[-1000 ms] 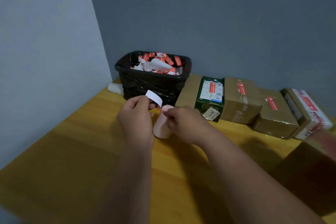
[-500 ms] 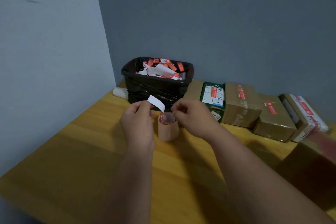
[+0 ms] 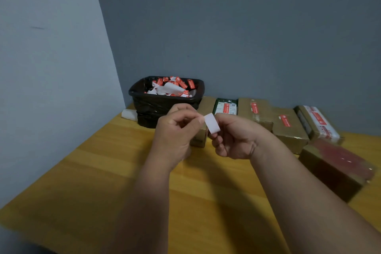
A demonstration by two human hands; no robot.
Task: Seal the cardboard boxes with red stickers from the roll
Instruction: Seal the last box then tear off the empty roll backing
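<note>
Two bare forearms reach in from the near edge over the yellow wooden desk (image 3: 86, 181), and the hands meet above its middle. The left hand (image 3: 175, 130) has its fingers curled, with thumb and forefinger pinching one end of a small white paper strip (image 3: 212, 122); the right hand (image 3: 233, 136) is also curled and pinches the other end of the same strip, so the strip is held between both hands, raised clear of the desk. Whether the strip's far face is red cannot be told. Just behind the hands, partly hidden by them, stands a small brown cardboard box (image 3: 200, 138); the sticker roll itself cannot be made out. At the near right edge sits a blurred brown cardboard box with a reddish top (image 3: 338, 169). Farther back, a row of boxes lines the grey wall (image 3: 247, 27): a green box with a white label and a red sticker (image 3: 225, 107), a brown cardboard box bearing a red sticker (image 3: 254, 109), another brown box with a red sticker (image 3: 287, 128) just to its right, and a box wrapped in white and red tape (image 3: 318, 123). At the far left corner stands a black plastic bin lined with a black bag (image 3: 156, 107), filled with white backing scraps and red stickers, and a small white object (image 3: 129, 114) lies just beside it on its left.
</note>
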